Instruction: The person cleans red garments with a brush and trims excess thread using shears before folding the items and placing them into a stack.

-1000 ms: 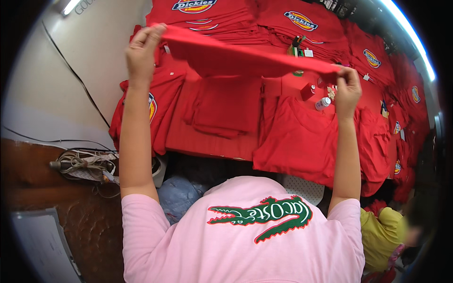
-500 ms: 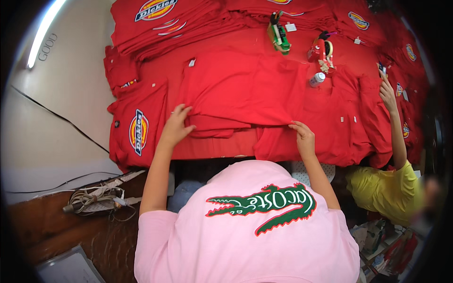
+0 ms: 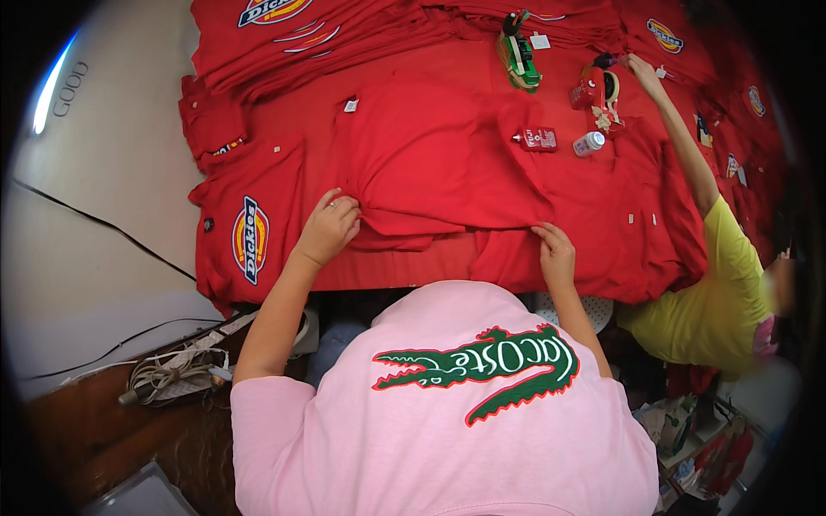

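Note:
A red garment [image 3: 430, 159] lies spread on the table before me, with a small white tag at its far left corner. My left hand [image 3: 331, 228] is closed at its near left corner, pinching the cloth, which creases away from the fingers. At the near right corner my right hand [image 3: 557, 254] pinches the hem between thumb and fingers. More folded red cloth shows under the near edge. To the left lies a folded red shirt [image 3: 225, 181] with a round-and-bar emblem. On the right side of the cloth lie a small red bottle [image 3: 539, 139] and a white bottle [image 3: 588, 144].
A green tape dispenser [image 3: 520, 64] and a red tape dispenser [image 3: 594, 95] stand farther back. Stacked red garments [image 3: 344, 39] line the far side. A co-worker's hand [image 3: 645, 73] reaches in from the right. Bundled cables [image 3: 176, 374] lie at lower left beside the wall.
My left hand has closed on the garment's corner; its fingers were spread before. The right hand keeps its pinch. The red bottle has come into view, and the co-worker's arm has moved toward the red dispenser.

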The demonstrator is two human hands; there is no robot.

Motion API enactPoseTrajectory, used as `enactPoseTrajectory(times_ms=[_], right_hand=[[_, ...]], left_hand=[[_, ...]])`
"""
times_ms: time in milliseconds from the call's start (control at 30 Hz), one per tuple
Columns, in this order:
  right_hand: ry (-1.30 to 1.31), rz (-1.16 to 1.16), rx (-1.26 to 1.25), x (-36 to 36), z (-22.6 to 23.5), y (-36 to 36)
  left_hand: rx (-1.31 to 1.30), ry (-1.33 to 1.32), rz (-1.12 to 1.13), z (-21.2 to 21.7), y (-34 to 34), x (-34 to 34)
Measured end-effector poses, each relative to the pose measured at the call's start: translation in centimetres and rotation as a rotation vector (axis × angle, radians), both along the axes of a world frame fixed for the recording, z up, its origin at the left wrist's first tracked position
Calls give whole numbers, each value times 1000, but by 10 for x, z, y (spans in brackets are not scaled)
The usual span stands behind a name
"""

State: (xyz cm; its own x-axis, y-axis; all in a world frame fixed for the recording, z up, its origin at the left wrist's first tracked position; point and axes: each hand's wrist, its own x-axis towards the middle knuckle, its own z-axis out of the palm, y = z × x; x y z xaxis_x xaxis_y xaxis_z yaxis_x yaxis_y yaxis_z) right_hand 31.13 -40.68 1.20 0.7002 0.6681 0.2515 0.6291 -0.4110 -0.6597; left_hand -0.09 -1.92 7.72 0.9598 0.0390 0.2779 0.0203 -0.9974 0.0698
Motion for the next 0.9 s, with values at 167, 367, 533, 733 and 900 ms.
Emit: enactPoseTrajectory(times_ms=[167, 367, 533, 733, 900], right_hand=[[-84, 27, -63, -8, 1, 7], [-376, 76, -123, -22, 2, 27], [-323, 158, -214, -16, -2, 52], [-162, -88, -71, -3, 3, 64], [-156, 62, 4, -5, 19, 65]], left_hand=[[-189, -8, -47, 55, 19, 60], [-179, 181, -109, 41, 21, 56], [-164, 317, -103, 37, 36, 43], [-189, 378, -3, 73, 67, 87], [-33, 479, -51, 57, 51, 56]])
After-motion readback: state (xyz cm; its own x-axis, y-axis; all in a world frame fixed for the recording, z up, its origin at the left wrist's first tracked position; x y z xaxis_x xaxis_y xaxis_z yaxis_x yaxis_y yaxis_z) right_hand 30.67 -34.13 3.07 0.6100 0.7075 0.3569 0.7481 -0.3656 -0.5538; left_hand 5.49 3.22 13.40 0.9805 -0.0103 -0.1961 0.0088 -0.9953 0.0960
